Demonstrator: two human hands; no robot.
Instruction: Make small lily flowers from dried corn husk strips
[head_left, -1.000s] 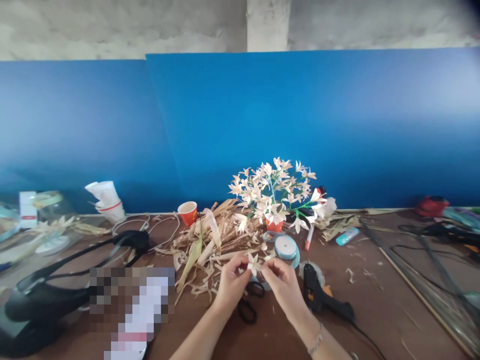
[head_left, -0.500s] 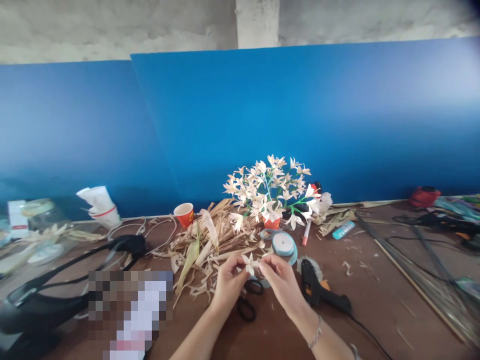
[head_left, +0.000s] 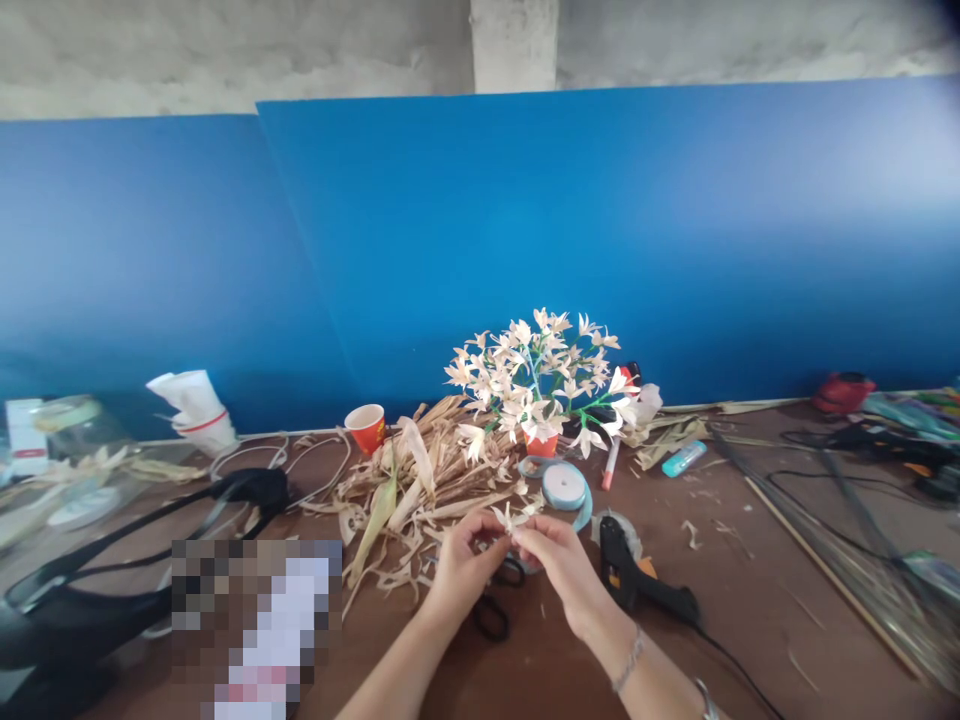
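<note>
Above brown worktable (head_left: 750, 620), left hand (head_left: 461, 565) and right hand (head_left: 562, 565) meet, fingertips pinching small husk flower (head_left: 512, 517) between them. Black scissors (head_left: 495, 610) lie just beneath hands. Black glue gun (head_left: 637, 585) just right of right hand. Ribbon spool (head_left: 564, 486) beyond flower. Dried corn husk pile (head_left: 420, 480) behind left hand; finished flower bouquet (head_left: 540, 375) stands in red cup behind.

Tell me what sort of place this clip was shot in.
Probably a craft workbench for handmade flowers: a heap of dried husks, a glue gun and a finished bouquet sit on the table, and the left hand and right hand pinch a small flower.
</note>
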